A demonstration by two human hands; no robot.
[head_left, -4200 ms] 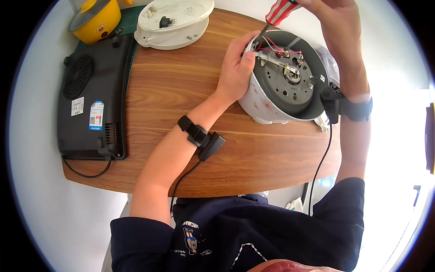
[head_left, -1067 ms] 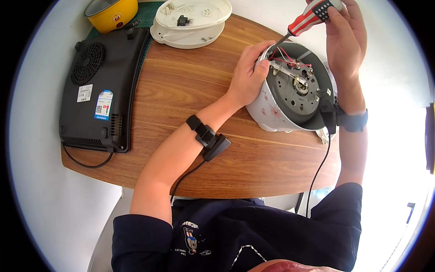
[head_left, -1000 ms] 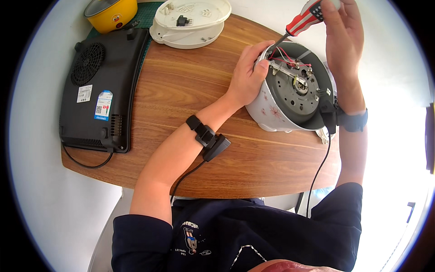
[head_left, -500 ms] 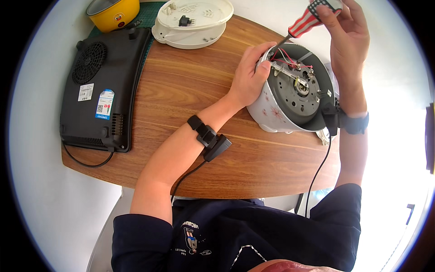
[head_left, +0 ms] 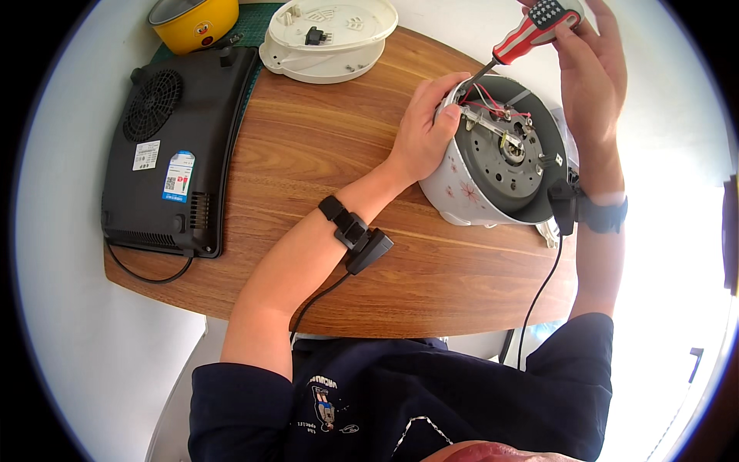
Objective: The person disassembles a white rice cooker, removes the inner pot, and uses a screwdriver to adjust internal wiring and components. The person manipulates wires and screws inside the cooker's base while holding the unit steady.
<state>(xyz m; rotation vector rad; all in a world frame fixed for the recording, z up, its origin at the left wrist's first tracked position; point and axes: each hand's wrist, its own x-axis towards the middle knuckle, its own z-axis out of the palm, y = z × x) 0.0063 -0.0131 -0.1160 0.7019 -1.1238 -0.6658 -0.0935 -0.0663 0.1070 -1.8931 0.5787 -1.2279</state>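
Note:
My left hand (head_left: 427, 127) grips the near-left rim of a round white appliance body (head_left: 446, 189) with pink flowers, tipped to show its grey underside. Inside are a metal plate (head_left: 485, 158) with holes, red and white wires (head_left: 483, 100) and a metal bar (head_left: 481, 123). My right hand (head_left: 589, 61) holds a red, white and black screwdriver (head_left: 523, 40) from above. Its shaft slants down to the inner edge of the rim beside my left thumb; the exact tip is hard to make out.
At left lies a black appliance (head_left: 173, 104) with fan grille and cord. Behind it are a yellow pot (head_left: 196, 23) and green mat (head_left: 254, 19). An off-white plastic base (head_left: 323, 65) with small loose parts sits at the back of the wooden table (head_left: 331, 131); a wall (head_left: 446, 19) stands behind.
Since the oldest frame, the appliance and my hands sit slightly right and lower in view. The screwdriver handle has tilted rightward and turned in my right hand; its shaft stays at the rim.

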